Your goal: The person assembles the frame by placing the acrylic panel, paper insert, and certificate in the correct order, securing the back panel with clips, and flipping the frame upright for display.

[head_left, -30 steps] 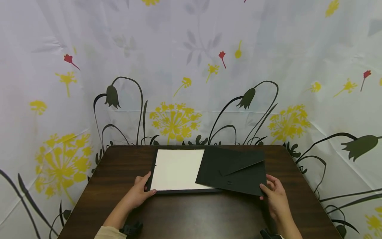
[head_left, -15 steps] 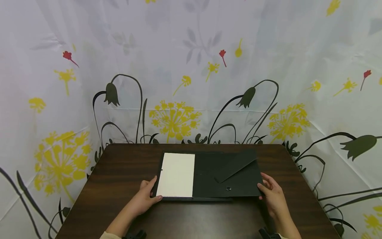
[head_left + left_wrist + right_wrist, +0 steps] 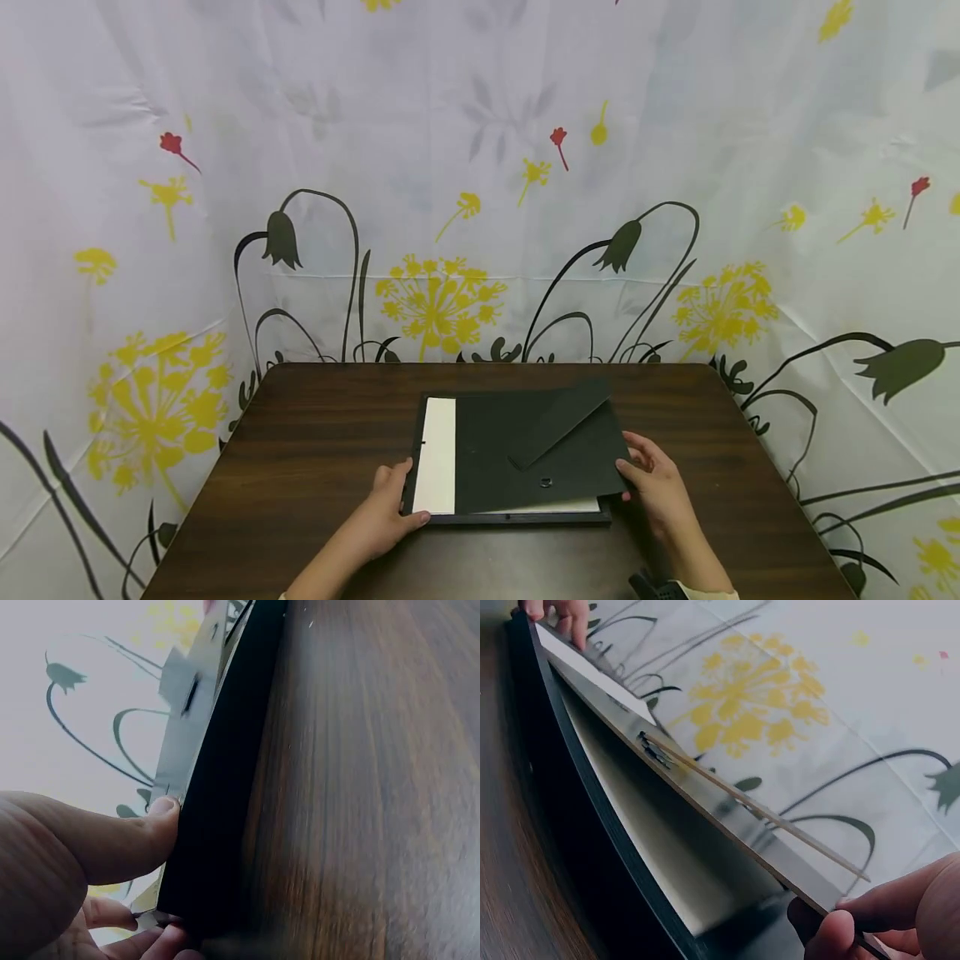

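A black picture frame (image 3: pixel 517 520) lies on the table with its back side up and a cream-white sheet (image 3: pixel 435 458) inside it. Over the sheet is the frame's black backing board (image 3: pixel 483 450), which carries a folded easel leg (image 3: pixel 566 425) and a small metal fitting (image 3: pixel 546 482). My left hand (image 3: pixel 382 512) grips the frame at its near left corner, thumb (image 3: pixel 139 840) along the side. My right hand (image 3: pixel 660 487) pinches the board's right edge between thumb and fingers. In the right wrist view the board (image 3: pixel 720 825) tilts up, leaving a gap above the frame's rim (image 3: pixel 577 765).
The dark wooden table (image 3: pixel 315 425) extends around the frame on all sides. Behind it hangs a white curtain (image 3: pixel 420 150) printed with flowers. A black wrist device (image 3: pixel 660 587) shows at the right wrist.
The board has slid left across the sheet, so only a narrow strip at the left and a sliver at the front still show. The frame has moved right and nearer with my left hand.
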`<move>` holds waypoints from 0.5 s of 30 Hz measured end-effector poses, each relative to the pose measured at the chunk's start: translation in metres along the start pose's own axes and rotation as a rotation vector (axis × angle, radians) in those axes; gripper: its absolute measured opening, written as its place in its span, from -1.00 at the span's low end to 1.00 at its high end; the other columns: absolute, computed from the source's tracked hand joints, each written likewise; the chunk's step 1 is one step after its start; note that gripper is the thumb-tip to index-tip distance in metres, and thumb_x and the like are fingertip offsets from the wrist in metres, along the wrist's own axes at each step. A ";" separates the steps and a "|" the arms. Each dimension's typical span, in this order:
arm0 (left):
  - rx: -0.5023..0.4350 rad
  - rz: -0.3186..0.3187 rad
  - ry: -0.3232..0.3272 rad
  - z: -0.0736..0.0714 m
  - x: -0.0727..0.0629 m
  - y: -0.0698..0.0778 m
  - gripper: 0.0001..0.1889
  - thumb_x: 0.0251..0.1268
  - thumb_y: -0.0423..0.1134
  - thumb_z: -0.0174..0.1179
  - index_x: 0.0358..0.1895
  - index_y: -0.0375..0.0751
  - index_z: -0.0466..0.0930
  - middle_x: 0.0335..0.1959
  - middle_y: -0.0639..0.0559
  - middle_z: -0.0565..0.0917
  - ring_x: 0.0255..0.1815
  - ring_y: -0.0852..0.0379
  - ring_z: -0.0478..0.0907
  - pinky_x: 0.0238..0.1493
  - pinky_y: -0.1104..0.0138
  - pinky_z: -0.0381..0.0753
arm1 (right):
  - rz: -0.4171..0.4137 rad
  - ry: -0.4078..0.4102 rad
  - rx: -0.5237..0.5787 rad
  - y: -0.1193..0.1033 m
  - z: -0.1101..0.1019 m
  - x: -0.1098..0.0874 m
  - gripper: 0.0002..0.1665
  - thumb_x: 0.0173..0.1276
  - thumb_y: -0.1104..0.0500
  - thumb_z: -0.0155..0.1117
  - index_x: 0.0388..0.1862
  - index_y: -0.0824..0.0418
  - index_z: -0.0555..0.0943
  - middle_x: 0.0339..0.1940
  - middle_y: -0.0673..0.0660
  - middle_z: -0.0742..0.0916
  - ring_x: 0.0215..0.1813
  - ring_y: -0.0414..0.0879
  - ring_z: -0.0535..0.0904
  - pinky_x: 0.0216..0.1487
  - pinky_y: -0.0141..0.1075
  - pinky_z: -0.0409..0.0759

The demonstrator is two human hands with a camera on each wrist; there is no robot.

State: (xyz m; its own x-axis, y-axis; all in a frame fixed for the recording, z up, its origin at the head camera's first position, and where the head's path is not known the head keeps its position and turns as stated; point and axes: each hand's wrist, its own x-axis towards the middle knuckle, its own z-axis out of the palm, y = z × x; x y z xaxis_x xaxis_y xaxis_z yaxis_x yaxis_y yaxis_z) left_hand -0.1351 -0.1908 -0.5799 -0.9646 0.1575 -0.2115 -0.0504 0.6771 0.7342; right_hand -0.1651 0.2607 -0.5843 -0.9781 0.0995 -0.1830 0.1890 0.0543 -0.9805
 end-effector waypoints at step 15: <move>0.018 0.039 0.040 0.006 -0.004 0.007 0.04 0.25 -0.19 0.63 0.66 -0.45 0.19 0.24 -0.32 0.39 -0.17 0.01 0.51 -0.06 0.07 0.61 | -0.015 -0.054 -0.064 -0.003 0.032 -0.001 -0.26 0.55 0.31 0.41 0.64 0.16 0.44 0.46 0.37 0.53 0.15 -0.03 0.54 -0.39 -0.27 0.74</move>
State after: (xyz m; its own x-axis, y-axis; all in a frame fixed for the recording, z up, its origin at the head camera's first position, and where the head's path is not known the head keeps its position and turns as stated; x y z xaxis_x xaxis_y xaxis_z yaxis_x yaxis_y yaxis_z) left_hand -0.1300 -0.1823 -0.5784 -0.9752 0.1561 -0.1567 -0.0078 0.6839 0.7296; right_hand -0.1676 0.2285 -0.5835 -0.9839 0.0447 -0.1733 0.1775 0.1193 -0.9769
